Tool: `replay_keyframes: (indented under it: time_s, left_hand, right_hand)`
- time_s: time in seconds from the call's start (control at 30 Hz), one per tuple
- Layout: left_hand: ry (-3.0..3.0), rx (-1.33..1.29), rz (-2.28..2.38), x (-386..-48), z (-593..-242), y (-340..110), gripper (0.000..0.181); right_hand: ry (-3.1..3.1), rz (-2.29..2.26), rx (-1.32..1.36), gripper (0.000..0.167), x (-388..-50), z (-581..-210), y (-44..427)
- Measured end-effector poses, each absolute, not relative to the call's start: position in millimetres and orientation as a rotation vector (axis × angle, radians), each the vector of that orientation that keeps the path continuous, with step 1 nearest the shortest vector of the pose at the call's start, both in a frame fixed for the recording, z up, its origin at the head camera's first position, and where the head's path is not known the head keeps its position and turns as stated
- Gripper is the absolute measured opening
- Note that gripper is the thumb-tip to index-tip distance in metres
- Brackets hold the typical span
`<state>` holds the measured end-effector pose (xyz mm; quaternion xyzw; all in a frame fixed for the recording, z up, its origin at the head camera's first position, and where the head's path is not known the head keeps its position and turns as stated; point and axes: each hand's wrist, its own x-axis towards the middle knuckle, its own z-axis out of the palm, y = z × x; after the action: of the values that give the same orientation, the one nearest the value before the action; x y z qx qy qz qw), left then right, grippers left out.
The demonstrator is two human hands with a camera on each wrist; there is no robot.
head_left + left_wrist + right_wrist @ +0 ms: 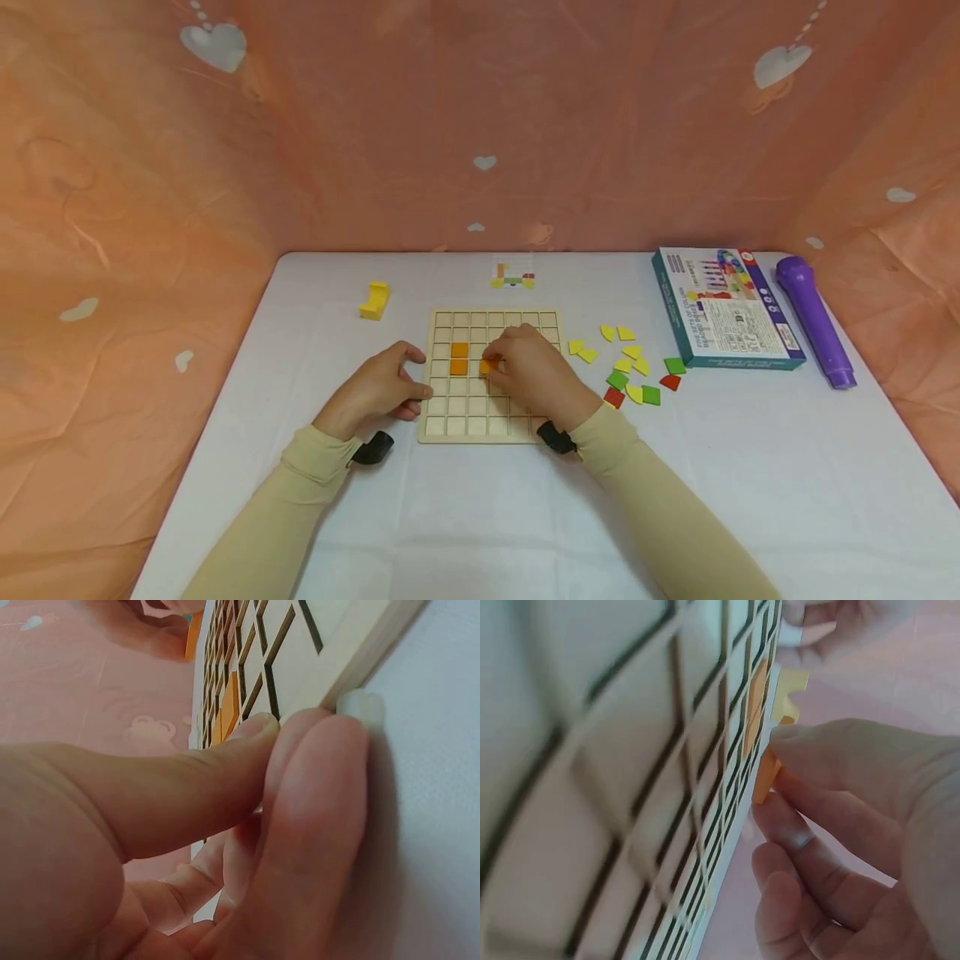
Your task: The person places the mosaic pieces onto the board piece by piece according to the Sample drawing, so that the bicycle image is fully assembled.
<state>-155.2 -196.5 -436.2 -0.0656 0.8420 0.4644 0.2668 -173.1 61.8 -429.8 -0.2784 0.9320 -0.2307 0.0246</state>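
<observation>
A pale wooden grid board lies flat on the white table. My left hand grips its left rim; in the left wrist view the thumb and a finger pinch the edge. Over the middle of the board, my right hand pinches an orange tile between thumb and fingertips, just above the grid in the right wrist view. Two orange square tiles sit one behind the other in neighbouring cells, left of that tile. The right hand hides part of the board's right side.
Right of the board lie several yellow quarter-round pieces, green squares and red pieces. Farther right are a boxed set and a purple microphone-shaped object. A pattern card and a yellow block lie behind.
</observation>
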Motion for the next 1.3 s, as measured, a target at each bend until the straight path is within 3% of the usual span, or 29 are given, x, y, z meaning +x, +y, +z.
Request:
replay_keyframes:
  time_s: [0.3,1.3]
  left_hand:
    - [2.263,-0.174,1.278,-155.1,-437.0,-197.1,0.056]
    - [2.249,-0.162,1.292,-156.4,-437.0,-198.8,0.056]
  right_hand:
    - [2.829,-0.710,-0.931,0.018,-165.2,-435.2,34.7]
    - [2.827,-0.655,-0.998,0.017,-158.9,-442.3,21.9]
